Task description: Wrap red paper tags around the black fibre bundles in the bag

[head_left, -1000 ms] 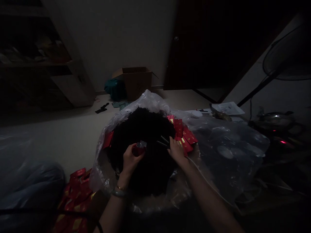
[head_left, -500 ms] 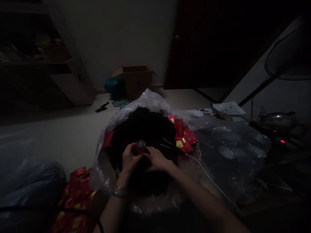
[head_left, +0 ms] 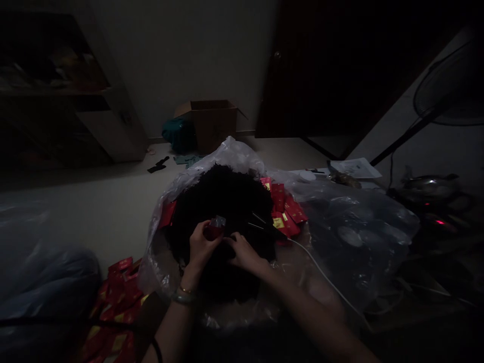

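My left hand [head_left: 202,245] is closed around a small red packet [head_left: 213,232] with a clear plastic top [head_left: 218,221] sticking up. Just right of the packet is my right hand [head_left: 244,252], its fingers curled together low over a dark, crumbly heap [head_left: 227,194]; anything between those fingertips is lost in the shadow. The heap lies in a clear plastic sheet [head_left: 242,151] gathered up around it. On its right side rests a dark corded tool [head_left: 270,228] with two thin bright edges. Several red packets [head_left: 289,214] lie beside that tool.
More red packets [head_left: 119,292] are piled at lower left, near a dark bundle [head_left: 71,282]. A white cord [head_left: 321,272] runs to the lower right. Clear plastic [head_left: 355,227] spreads to the right, near a kettle [head_left: 431,186]. Behind stand an open cardboard box [head_left: 215,128] and a fan [head_left: 449,91].
My right hand has drawn slightly down and away from the packet, its fingers more curled. The left hand keeps the packet in nearly the same place. The view has shifted a little.
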Tool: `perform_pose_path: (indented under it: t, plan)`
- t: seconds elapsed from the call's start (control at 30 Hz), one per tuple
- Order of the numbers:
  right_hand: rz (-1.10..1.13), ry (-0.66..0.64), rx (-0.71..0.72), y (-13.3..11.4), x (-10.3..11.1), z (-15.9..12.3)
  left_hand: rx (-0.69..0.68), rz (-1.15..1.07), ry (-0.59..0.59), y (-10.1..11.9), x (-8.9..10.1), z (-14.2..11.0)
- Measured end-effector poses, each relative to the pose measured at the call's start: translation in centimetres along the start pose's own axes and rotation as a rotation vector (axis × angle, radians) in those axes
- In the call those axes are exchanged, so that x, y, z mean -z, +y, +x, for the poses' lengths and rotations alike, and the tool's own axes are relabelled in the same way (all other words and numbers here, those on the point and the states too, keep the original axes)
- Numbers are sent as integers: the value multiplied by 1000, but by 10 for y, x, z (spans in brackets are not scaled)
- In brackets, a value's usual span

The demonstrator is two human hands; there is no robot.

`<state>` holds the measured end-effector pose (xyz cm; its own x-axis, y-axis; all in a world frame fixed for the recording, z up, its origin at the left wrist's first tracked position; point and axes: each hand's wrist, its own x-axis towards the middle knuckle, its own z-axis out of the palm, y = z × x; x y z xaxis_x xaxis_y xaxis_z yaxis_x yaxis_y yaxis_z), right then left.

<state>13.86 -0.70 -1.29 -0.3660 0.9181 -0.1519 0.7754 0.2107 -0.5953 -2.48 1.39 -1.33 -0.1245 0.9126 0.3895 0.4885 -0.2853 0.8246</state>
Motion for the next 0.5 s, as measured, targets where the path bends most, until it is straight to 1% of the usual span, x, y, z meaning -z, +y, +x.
perform_pose_path:
  t: [0.07,0.17,0.23,0.3,0.4,0.5]
  plan:
    - [88,68,33,2,4,13,-11,7,15,-1,0,0]
    - [183,183,40,13,19,27,-21,2,18,-2,-1,0]
    - [222,231,48,21,32,30,-16,-7,10,-1,-2,0]
    - [276,248,59,25,46,29,-17,-6,0,0,-2,0]
    - [362,248,94,20,68,22,-40,14,-23,3,-3,-2]
    - [358,250,161,3,90,14,-65,25,-46,6,-4,-3]
